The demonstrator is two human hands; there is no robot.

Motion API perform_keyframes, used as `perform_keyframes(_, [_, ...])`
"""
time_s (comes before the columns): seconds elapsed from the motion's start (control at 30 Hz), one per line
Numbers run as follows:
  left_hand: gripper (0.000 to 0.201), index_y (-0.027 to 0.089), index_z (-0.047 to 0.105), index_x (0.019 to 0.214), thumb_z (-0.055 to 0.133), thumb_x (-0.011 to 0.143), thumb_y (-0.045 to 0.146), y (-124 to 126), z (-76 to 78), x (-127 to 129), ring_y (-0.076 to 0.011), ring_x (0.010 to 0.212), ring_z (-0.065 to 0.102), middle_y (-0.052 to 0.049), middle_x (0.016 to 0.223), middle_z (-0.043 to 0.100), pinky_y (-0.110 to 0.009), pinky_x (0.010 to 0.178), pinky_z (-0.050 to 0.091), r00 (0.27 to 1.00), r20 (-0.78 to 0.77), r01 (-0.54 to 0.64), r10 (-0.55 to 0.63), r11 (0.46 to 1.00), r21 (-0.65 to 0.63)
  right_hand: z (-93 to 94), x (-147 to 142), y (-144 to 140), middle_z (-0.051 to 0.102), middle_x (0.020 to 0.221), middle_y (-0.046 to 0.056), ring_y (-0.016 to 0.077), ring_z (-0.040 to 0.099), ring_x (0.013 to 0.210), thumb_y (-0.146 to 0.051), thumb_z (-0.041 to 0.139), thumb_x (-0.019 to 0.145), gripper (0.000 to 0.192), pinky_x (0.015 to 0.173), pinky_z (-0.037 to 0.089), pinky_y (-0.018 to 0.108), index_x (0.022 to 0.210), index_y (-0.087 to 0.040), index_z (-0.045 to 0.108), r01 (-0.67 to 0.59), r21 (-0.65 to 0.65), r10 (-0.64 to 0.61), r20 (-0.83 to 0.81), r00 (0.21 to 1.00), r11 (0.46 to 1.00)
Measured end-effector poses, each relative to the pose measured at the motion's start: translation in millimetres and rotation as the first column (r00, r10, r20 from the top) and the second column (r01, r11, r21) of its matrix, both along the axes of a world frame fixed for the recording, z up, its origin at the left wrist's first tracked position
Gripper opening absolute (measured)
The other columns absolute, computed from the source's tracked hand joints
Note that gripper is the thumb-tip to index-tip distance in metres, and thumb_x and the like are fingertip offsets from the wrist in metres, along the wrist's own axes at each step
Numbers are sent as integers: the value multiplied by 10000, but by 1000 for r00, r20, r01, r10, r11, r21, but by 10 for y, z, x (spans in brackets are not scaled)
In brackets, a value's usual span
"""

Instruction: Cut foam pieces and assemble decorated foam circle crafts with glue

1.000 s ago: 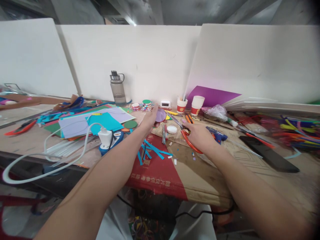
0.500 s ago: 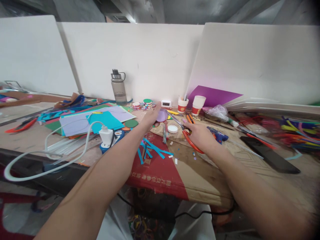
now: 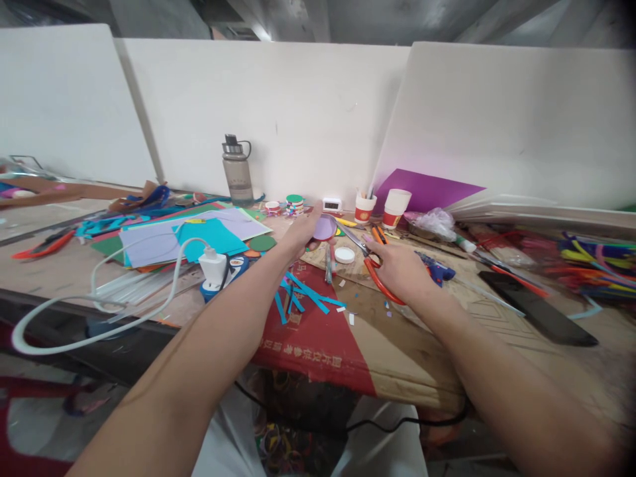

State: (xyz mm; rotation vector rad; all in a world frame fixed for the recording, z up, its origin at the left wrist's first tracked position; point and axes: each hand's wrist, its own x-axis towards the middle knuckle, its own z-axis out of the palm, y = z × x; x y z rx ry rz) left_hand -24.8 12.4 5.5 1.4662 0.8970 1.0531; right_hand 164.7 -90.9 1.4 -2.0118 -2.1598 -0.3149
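Here, toward the bench's far edge: left hand pinching a thin, floppy lilac paper disc by its rim, right hand closed through orange-handled scissors, blades parted at the disc's edge.

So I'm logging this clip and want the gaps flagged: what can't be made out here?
Head view only:
- Scissors: handles largely covered by the right hand.
- Lilac paper disc: near edge behind the left hand.
- Clock: digits too small.
- Pipe cleaners: blurred, cut by the right edge.
- Red print on the cardboard: upside down, unreadable.
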Motion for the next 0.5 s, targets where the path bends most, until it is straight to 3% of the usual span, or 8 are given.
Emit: perform_keyframes(0.5, [682,122,613,765,314,894,721,-14,39,10,-40,270,294,-103,563,671,-204,324,135,997,-74,-23,18,998,-59,0,-38,-40,716,1084,130,277,662,925,-245,400,912,479,708,436,332,1370,-219,538,22,22,-25,114,993,1000])
